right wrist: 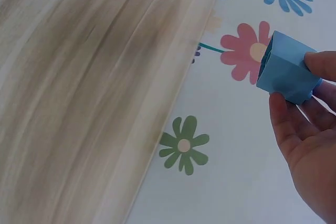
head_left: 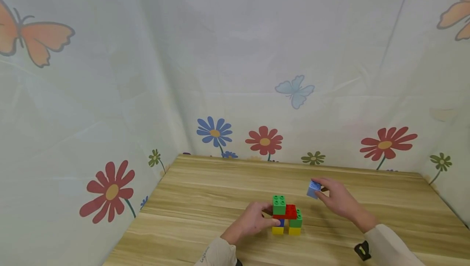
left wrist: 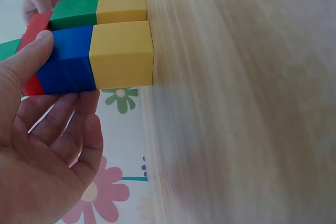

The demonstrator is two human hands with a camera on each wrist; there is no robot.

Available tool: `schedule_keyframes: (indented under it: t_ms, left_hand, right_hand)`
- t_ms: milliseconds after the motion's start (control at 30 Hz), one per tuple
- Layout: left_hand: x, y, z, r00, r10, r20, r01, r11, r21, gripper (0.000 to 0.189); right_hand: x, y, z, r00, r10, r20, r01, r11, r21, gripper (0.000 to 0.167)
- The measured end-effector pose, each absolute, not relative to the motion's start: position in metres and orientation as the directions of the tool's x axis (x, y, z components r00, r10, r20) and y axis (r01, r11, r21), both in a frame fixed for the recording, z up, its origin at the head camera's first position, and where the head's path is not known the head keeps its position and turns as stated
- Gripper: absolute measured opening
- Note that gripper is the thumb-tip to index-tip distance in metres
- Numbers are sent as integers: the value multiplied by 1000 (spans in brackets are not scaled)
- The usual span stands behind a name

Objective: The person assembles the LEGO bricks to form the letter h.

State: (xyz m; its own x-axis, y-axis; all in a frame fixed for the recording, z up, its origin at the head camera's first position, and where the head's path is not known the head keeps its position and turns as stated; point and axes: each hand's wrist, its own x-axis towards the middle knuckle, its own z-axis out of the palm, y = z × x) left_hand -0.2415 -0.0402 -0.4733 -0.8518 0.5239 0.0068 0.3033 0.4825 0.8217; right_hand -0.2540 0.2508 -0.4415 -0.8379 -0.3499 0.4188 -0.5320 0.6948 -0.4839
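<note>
A small arch of toy building bricks stands on the wooden table [head_left: 205, 188]. Its left column has a yellow brick [left wrist: 122, 55] under a blue brick [left wrist: 67, 59]; its right column has a yellow brick [head_left: 294, 231] under a green brick [head_left: 295, 221]. Across both lies a red brick [head_left: 291, 212], topped on the left by another green brick [head_left: 279, 205]. My left hand [head_left: 251, 221] grips the left column, thumb near the blue and red bricks. Off to the right and farther back, my right hand [head_left: 339, 198] pinches a light blue brick [right wrist: 286, 69], tilted and held above the table.
A pale curtain [head_left: 235, 54] printed with flowers and butterflies hangs behind the table and along its sides. Near my right sleeve [head_left: 389, 245] is a black strap piece [head_left: 362, 251].
</note>
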Motion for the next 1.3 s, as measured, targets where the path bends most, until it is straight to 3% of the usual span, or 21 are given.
schedule_keyframes:
  t_ms: [1300]
  left_hand:
    - [-244, -41, -474, -835, 550, 30, 335, 464, 820, 27]
  right_hand:
    - [-229, 207, -402, -705, -441, 555, -686, 622, -378, 41]
